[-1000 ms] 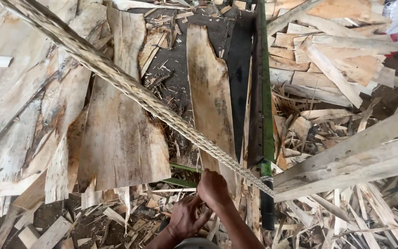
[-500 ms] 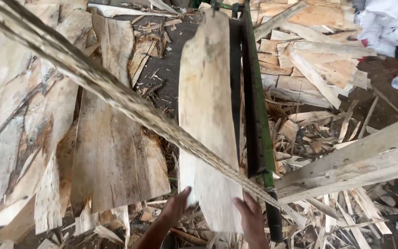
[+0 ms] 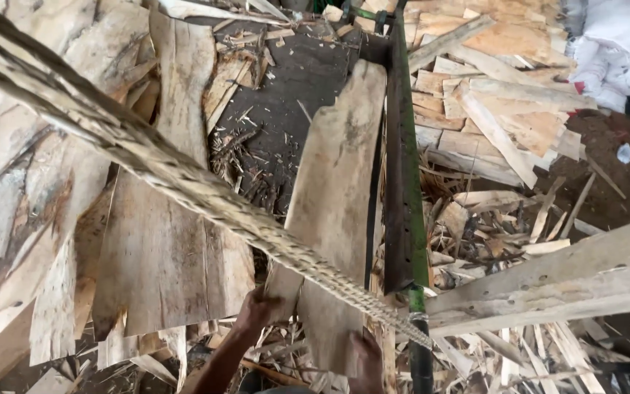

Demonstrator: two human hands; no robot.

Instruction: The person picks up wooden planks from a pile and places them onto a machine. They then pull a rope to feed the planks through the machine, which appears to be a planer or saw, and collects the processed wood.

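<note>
Head view, left to right: loose veneer sheets [image 3: 162, 263] lie overlapped on the ground at the left, and a thick braided rope [image 3: 184, 182] runs on a slant across them, from the upper left corner down to a green post [image 3: 418, 343] at the lower right. The left hand [image 3: 255, 312] grips the near left edge of a long pale slab [image 3: 337, 211], fingers curled over it. The right hand [image 3: 367, 357] rests on the slab's near end, fingers hooked on the edge; how tightly it holds is unclear. The slab lies lengthwise beside a dark metal blade [image 3: 401, 168], touching or almost touching it. Offcuts [image 3: 504, 124] are heaped to the right, with a plank [image 3: 548, 284] crossing below.

A second ago only one hand was on the slab, which lay farther left and lower; half a second ago both hands were spread open. Now both are closed on it and it sits farther up along the blade.

The rope hides part of the slab. Both forearms are cut off at the bottom edge.
</note>
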